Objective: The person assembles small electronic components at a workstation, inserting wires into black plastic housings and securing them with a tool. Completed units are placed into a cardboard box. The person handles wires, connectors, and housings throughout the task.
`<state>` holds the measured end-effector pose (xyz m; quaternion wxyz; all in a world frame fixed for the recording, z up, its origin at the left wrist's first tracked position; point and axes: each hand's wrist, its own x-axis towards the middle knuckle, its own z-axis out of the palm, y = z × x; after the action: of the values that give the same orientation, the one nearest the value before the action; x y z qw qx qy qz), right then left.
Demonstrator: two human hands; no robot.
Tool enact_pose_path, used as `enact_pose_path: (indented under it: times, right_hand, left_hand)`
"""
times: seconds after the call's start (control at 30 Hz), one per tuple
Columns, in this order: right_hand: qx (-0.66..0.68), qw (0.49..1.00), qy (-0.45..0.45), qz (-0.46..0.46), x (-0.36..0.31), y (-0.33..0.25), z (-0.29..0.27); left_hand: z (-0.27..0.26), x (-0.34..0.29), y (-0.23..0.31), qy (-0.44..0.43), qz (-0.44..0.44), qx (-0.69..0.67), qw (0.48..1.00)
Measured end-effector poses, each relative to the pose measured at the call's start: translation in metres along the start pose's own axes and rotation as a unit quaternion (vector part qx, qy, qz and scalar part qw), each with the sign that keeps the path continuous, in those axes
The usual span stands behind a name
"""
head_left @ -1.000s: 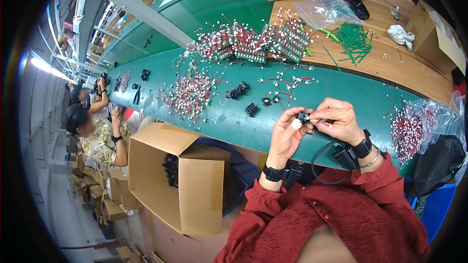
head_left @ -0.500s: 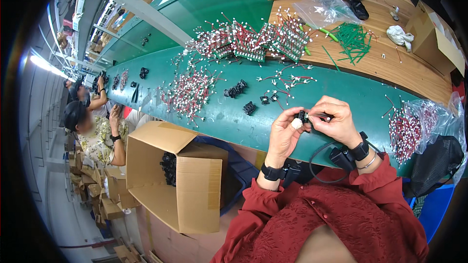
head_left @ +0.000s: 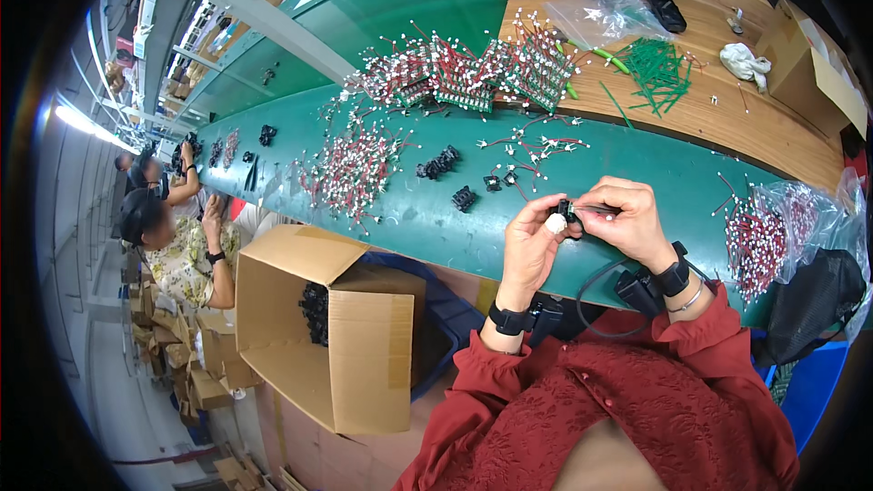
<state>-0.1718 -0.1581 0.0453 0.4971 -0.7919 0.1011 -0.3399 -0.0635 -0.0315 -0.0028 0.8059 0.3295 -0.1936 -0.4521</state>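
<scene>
Small black plastic part up in my hands, above the counter, a little in from its near edge. Much of the part lost behind my fingers; its far side I can't see. White lump at my left thumb: a wrap or a loose piece, cannot tell. Left hand pinching the part between thumb and fingers. Right hand pinching a slim dark tool, its tip too small to make out; whether it touches the part, cannot tell.

What shows of the part: blocky, dark, uneven in outline, details too fine to read. Similar black clusters lie on the counter, left of my hands and toward the far edge.

Red-and-white wire leads heaped farther left, single strands blurring together. Another lead pile near the counter's right end, partly under a clear plastic bag. Cardboard box below the near edge, at left; its flap hides some of the black contents.
</scene>
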Motion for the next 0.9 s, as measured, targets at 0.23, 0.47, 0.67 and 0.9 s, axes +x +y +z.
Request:
enact_pose_path:
  times: [0.23,0.47,0.67,0.9]
  right_hand:
    - [0.007,0.999,0.004,0.035,-0.002,-0.002,0.003]
    - [0.073,0.995,0.003,0.074,-0.003,0.002,0.007]
    - [0.037,0.999,0.006,0.038,-0.006,0.003,0.010]
    - [0.318,0.920,0.047,0.222,-0.007,0.012,0.019]
  left_hand:
    - [0.000,-0.001,-0.002,0.006,0.020,0.046,0.999]
    - [0.002,-0.004,-0.003,0.024,0.053,0.065,0.996]
    - [0.000,-0.004,-0.002,0.020,0.063,0.100,0.993]
    - [-0.003,-0.004,-0.003,0.013,0.046,0.088,0.995]
